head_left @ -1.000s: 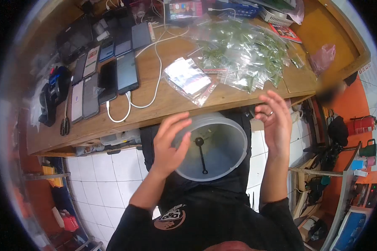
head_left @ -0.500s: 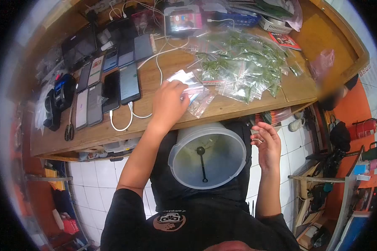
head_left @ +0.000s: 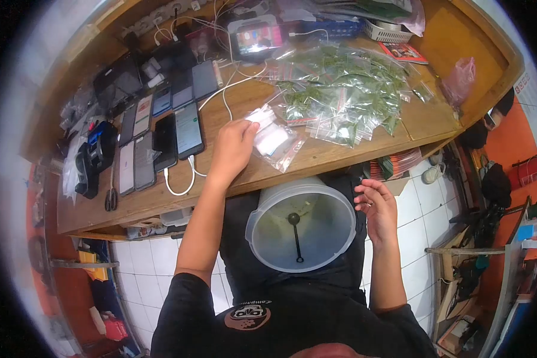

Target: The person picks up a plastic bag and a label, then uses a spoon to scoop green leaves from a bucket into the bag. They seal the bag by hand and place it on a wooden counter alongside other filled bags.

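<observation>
My left hand is over the table's front part, thumb and fingers closed on the edge of a clear zip bag at the top of a small pile of them. My right hand hangs in the air beside the bucket, fingers loosely bent and apart, with nothing visible in it. Between my legs a translucent white bucket leans with its mouth toward me. Inside it lies a black long-handled scoop, near some greenish bits. Right of the pile, zip bags filled with green leaves lie heaped together.
Several phones lie in rows on the wooden table, with white charging cables among them. Scissors and a black-and-blue tape dispenser are at the left. A white basket stands at the back right.
My left hand has drawn back a little from over the pile, showing more of the zip bags. My right hand's fingers have curled slightly. The whole view has shifted a bit.
</observation>
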Available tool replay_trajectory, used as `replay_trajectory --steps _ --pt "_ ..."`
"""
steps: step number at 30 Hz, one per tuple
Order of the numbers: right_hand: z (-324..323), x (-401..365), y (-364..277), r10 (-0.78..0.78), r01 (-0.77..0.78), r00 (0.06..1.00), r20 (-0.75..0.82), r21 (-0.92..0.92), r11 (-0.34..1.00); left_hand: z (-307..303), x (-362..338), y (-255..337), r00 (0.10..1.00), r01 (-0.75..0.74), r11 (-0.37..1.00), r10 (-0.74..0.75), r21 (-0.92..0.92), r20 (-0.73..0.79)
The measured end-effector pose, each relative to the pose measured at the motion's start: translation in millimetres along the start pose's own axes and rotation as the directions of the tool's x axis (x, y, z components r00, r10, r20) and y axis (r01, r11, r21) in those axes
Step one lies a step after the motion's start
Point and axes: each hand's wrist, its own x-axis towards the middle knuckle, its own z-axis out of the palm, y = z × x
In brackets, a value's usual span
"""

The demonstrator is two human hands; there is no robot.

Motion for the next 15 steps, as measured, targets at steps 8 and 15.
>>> replay_trajectory --steps 8,15 --pt "-6.2 -3.2 5.1 0.022 -0.022 1.000 -0.012 0.011 1.000 -3.5 -12.4 20.7 0.987 -0.158 0.987 0.158 0.043 0.005" --pt "-5.9 -6.0 9.5 0.035 -0.035 0.999 -0.019 0.007 0.999 -2.2 -9.5 9.0 0.974 -0.216 0.960 0.197 0.179 0.116"
